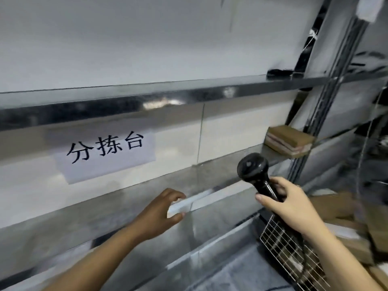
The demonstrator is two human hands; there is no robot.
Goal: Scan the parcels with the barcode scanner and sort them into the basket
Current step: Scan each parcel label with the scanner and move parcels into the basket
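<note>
Steel shelf runs along a white wall with a paper sign. On it, the left hand pinches a blurred white parcel by its near end. Just right, the right hand grips the scanner upright above the basket. A brown parcel lies farther back.

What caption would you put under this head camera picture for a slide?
At a steel shelf, the left hand grips a white parcel while the right hand holds the barcode scanner.
</note>
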